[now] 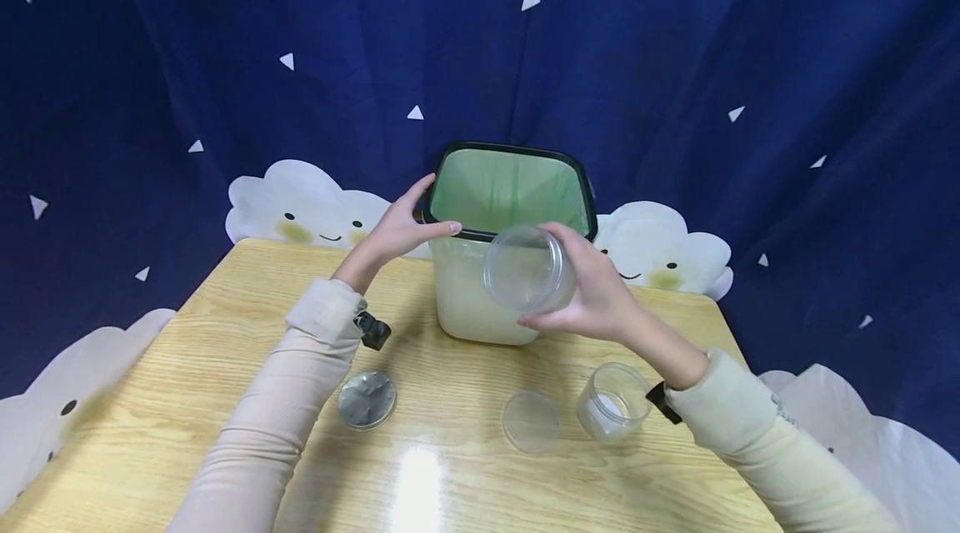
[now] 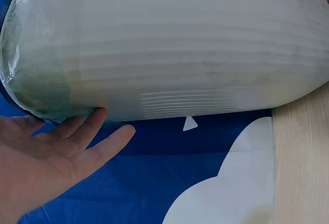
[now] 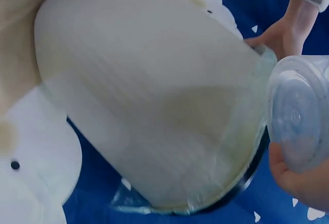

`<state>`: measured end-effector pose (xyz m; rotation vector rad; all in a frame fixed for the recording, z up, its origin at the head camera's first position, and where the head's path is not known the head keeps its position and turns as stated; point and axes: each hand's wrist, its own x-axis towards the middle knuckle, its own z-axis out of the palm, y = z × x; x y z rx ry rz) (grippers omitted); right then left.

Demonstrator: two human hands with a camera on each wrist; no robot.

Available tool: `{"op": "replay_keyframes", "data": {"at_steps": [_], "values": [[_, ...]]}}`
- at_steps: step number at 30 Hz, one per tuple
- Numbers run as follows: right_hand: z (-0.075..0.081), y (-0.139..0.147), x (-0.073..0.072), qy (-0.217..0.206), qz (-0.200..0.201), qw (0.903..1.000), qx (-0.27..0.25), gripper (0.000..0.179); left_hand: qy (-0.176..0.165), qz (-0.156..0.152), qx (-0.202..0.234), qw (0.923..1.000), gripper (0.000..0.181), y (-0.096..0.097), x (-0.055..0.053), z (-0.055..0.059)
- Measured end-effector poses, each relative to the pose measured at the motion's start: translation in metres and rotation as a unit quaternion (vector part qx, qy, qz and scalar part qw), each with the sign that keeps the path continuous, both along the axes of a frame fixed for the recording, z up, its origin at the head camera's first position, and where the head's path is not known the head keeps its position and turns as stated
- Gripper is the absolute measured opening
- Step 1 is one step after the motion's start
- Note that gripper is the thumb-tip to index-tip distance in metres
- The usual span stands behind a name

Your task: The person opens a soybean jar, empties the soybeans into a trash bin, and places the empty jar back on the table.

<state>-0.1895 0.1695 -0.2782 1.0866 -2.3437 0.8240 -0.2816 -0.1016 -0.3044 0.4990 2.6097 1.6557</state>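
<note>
My right hand (image 1: 596, 287) grips a clear plastic jar (image 1: 525, 271), tilted on its side in front of the bin's rim. In the right wrist view the jar's round base (image 3: 295, 116) shows, with fingers beneath it. A whitish trash bin (image 1: 480, 291) with a black rim and green liner (image 1: 510, 187) stands upright at the table's back. My left hand (image 1: 397, 229) is spread around the bin's front left corner, thumb at the front rim. Its extended fingers (image 2: 92, 129) touch the bin's side in the left wrist view.
A second clear jar (image 1: 615, 404) sits near the right wrist, with a clear round lid (image 1: 531, 422) left of it. A silvery round piece (image 1: 367, 400) lies below the left wrist. The wooden table (image 1: 247, 333) ends just behind the bin, before a blue curtain (image 1: 465, 42).
</note>
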Motion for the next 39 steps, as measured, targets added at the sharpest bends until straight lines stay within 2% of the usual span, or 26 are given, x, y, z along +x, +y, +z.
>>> {"op": "replay_keyframes", "data": {"at_steps": [6,18,25,34,39], "values": [[-0.024,-0.005,0.008,-0.035,0.015,0.9988,-0.031,0.1,0.001,0.002,0.001,1.0,0.092,0.0,-0.001,-0.002],[-0.076,-0.019,0.018,-0.094,-0.003,0.994,-0.055,0.1,0.005,0.004,0.006,1.0,0.091,0.001,-0.003,-0.003],[-0.107,-0.03,0.027,-0.167,-0.027,0.983,-0.072,0.098,0.003,0.005,0.003,1.0,0.091,0.001,-0.002,-0.002],[-0.159,-0.045,0.027,-0.235,-0.045,0.968,-0.076,0.097,0.003,0.005,0.0,1.0,0.091,0.0,-0.002,-0.002],[-0.18,-0.051,0.027,-0.28,-0.045,0.9562,-0.072,0.1,0.0,0.001,-0.001,1.0,0.091,0.001,-0.002,-0.003]]}}
